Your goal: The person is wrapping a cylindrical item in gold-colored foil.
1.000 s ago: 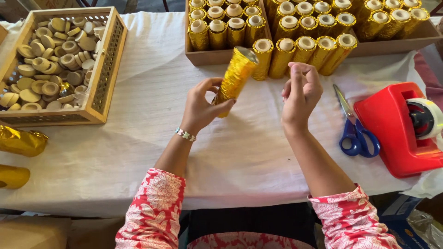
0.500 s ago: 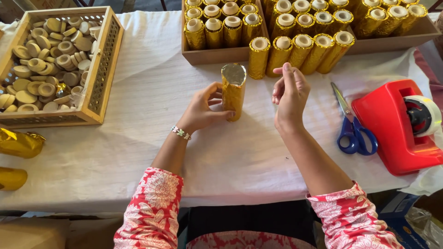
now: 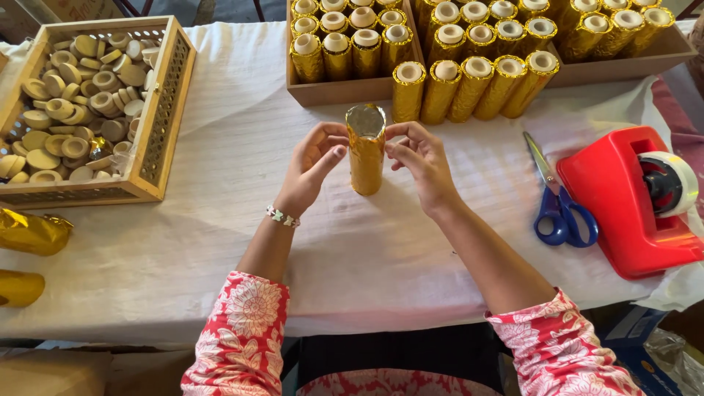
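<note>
A: What are the hands doing?

B: The left hand (image 3: pixel 312 165) and the right hand (image 3: pixel 419 163) both pinch the top of a gold tube (image 3: pixel 365 150) standing upright on the counter (image 3: pixel 367 249), in the middle of the frame. Fingers curl narrowly around its upper rim; the palms stay off it.

A: How would you do this well?

B: My judgement: keep the tube's base flat on the cloth and press evenly from both sides, so the foil does not crease or the tube tip over.

A: What sits around it?

B: Just above, a row of finished gold tubes (image 3: pixel 469 88) leans against a shallow box (image 3: pixel 345 92) packed with more. To the right lie blue-handled scissors (image 3: pixel 557 205), and beyond them a red tape dispenser (image 3: pixel 631 198). At upper left, well apart, a wooden crate (image 3: pixel 165 125) holds round caps (image 3: pixel 70 110). Crumpled gold foil (image 3: pixel 33 231) lies at the left edge.

A: Room to move?

B: Bare cloth spreads below and to the left of the tube. The tight side is above, where the leaning tubes are near, and the scissors' blades point toward the right hand.
</note>
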